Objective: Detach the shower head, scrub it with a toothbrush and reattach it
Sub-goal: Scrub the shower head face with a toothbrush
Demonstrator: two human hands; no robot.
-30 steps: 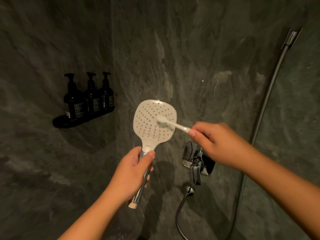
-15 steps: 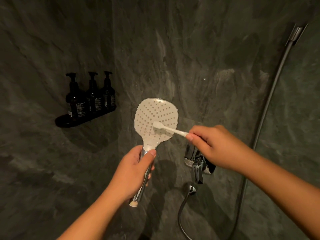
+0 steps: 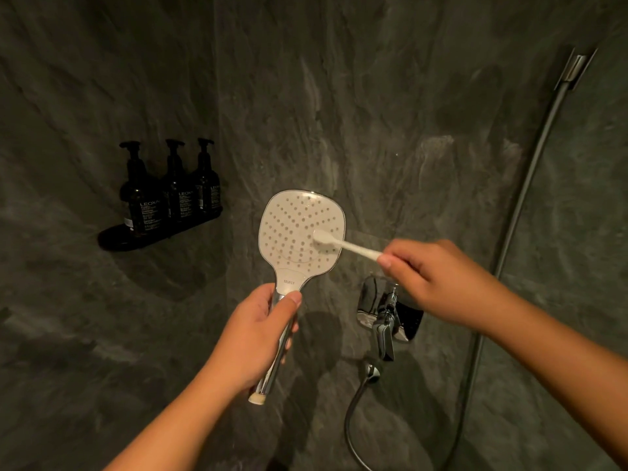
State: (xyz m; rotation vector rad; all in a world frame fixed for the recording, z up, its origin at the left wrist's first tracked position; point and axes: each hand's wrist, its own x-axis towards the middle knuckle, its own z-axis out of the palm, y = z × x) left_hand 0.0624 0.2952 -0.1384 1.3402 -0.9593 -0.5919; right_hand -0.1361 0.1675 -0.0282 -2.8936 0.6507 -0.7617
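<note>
Left hand [image 3: 253,338] gripping "SELECT" shower head [image 3: 300,232], right hand [image 3: 431,277] pinching toothbrush [image 3: 343,245], "LEOXA" bottles [image 3: 170,192]

The shower head [image 3: 296,234] was detached, held upright with its white, rounded-square nozzle face toward the camera, "SELECT" printed at its neck; its chrome handle ran down to an open end; the white toothbrush [image 3: 343,245] lay slanted, its head against the face's right side.
</note>
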